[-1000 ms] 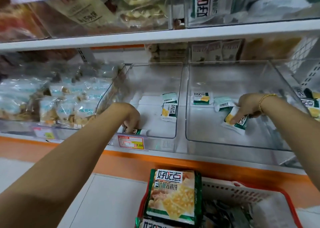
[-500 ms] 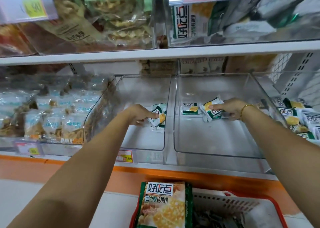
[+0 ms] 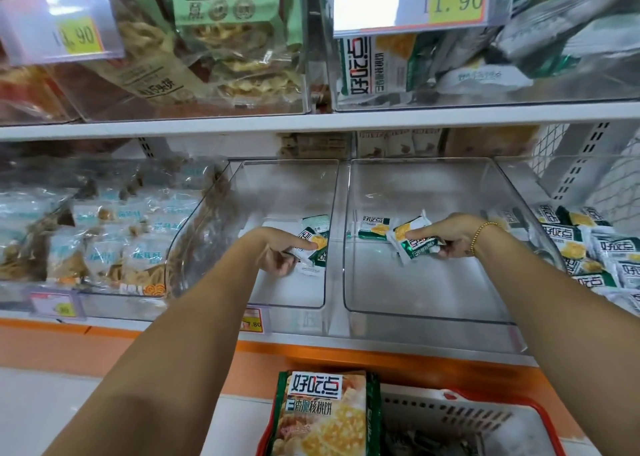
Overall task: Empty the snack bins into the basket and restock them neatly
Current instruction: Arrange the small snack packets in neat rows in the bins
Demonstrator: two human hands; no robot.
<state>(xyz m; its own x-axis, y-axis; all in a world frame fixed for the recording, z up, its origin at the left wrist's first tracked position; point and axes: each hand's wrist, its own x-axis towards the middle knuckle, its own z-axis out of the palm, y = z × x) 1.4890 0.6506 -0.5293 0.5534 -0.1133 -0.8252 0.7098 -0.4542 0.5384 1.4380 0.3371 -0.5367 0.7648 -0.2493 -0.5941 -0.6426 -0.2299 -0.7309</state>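
Observation:
Two clear plastic bins stand side by side on the lower shelf. In the middle bin (image 3: 291,296) my left hand (image 3: 280,251) pinches small green-and-white snack packets (image 3: 313,246); one more packet (image 3: 317,221) lies just behind them. In the right bin (image 3: 426,303) my right hand (image 3: 450,235), with a gold bracelet on the wrist, grips a snack packet (image 3: 412,239). Another packet (image 3: 372,228) lies flat to its left on the bin floor. The red-rimmed basket (image 3: 460,417) sits below, with a large biscuit bag (image 3: 323,417) standing in it.
A bin of pale-blue wrapped snacks (image 3: 104,241) fills the left of the shelf. A pile of the same green packets (image 3: 595,251) lies at the far right. The upper shelf (image 3: 311,121) holds full bins with price tags (image 3: 412,2). An orange shelf edge (image 3: 346,355) runs above the basket.
Both hands moved from the front of the bins toward the back, each picking up packets. The view tilted upward, so the upper shelf shows more.

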